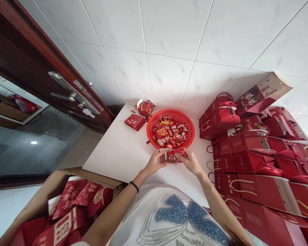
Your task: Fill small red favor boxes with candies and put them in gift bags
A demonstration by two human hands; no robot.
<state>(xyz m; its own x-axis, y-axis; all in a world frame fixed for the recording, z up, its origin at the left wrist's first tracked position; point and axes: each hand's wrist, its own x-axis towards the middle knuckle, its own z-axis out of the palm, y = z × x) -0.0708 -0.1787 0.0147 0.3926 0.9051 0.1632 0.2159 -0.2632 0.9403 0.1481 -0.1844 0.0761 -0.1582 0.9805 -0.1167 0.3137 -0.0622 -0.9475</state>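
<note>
Just in front of the red basket, my left hand [156, 162] and my right hand [190, 162] grip a small red gift box [172, 156] from its two sides. Fingers of both hands lie closed along its edges, with the thumbs on the near face. White lettering or a pattern shows on that face; its underside is hidden. The round red plastic basket [149, 131] beyond holds many small wrapped candies [170, 131], mostly red, a few yellow. It stands on the white table [118, 150].
Left of the basket lie a flat red box [135, 122] and a rounded red box [145, 108]. Rows of red gift bags [246, 184] crowd the right side. A cardboard box [51, 182] of red packages stands lower left, near a dark door [41, 65] with keys [88, 112].
</note>
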